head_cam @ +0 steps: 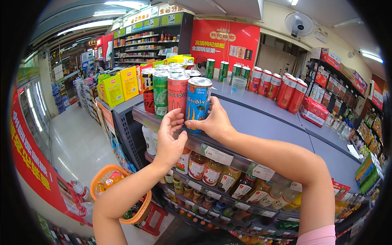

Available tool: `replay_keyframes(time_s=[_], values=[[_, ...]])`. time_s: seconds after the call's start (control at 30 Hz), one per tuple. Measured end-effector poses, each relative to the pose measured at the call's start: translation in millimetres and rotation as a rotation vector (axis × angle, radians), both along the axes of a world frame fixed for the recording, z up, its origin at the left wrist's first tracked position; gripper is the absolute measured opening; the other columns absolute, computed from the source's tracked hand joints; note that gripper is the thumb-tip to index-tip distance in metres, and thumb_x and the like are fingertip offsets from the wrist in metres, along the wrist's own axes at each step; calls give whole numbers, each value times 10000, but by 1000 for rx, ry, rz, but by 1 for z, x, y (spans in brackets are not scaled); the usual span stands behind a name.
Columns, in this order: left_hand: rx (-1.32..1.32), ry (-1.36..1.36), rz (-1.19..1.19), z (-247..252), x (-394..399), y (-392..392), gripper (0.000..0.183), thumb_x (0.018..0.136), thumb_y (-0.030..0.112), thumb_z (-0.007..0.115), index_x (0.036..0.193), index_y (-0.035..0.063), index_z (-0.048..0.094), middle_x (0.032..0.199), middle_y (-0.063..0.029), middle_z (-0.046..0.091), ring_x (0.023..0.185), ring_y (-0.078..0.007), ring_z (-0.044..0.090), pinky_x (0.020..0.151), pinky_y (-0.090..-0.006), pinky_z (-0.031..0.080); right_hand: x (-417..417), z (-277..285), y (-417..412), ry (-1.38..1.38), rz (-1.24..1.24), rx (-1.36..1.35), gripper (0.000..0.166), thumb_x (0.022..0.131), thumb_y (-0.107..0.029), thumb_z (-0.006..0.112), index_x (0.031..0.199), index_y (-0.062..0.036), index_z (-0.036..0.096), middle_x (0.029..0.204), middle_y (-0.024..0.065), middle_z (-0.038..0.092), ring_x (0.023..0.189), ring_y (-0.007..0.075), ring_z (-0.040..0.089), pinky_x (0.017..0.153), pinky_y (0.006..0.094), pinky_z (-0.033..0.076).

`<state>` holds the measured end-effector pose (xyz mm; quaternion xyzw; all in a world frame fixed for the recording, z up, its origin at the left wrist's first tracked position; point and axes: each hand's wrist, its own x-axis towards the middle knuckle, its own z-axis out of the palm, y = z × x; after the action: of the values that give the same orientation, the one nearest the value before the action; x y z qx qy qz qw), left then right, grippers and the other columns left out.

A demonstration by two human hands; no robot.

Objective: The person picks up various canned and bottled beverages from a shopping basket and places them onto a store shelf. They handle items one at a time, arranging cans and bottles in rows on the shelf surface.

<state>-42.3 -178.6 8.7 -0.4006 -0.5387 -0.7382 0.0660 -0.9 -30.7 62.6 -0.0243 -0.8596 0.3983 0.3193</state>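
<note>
On the grey top shelf (254, 122), my right hand (219, 121) grips a blue Monster drink can (197, 102), thumb across its front and fingers round its right side. The can stands upright at the shelf's front edge. Just left of it, my left hand (171, 134) is raised with fingers apart and curled, holding nothing; its fingertips are close to the can's lower left side. A pink Monster can (177, 90), a green can (161, 96) and a black and red can (148, 99) line the front edge to the left. More cans stand in rows behind them.
Bottles (211, 171) fill the lower shelves behind price tags (216, 154). An orange basket (144, 211) with packaged goods sits on a red stool (154, 219) at lower left. Red cans (286, 92) and a Budweiser pack (314, 111) stand farther right. Yellow boxes (128, 82) stand at left.
</note>
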Motion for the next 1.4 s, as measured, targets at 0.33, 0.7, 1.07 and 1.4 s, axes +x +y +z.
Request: replay_keyframes(time_s=[0.33,0.7,1.07,1.4], values=[[37,-6,30,-9,-2,8,496,769,-92,533,1225,33,385,1044,-47,453,959,-121,462,883,-250,386,3,-1,-1,0,20,-29,708,559,-261,850,1060,23,440,945,199,635,884,294,641,791,359,504],[-88,266,27,27,-1,19,389,754,-54,570,1128,15,491,1044,-64,530,1014,-148,518,892,-279,414,42,2,30,-2,-67,-10,684,554,-268,845,1032,6,441,983,196,624,914,289,631,805,360,500],[-1555,863,543,189,-82,63,768,705,608,625,1229,54,531,1164,-179,603,1085,-314,577,914,-426,434,34,8,41,-25,-107,-76,723,551,-257,843,1087,18,443,1030,196,616,967,288,619,846,370,488],[-1341,1061,451,187,-63,64,788,565,597,758,1108,53,585,1068,-125,643,1073,-286,581,1076,-586,133,52,11,43,-119,-186,-67,727,588,-205,851,1146,8,437,1098,161,586,1025,225,585,894,338,476]])
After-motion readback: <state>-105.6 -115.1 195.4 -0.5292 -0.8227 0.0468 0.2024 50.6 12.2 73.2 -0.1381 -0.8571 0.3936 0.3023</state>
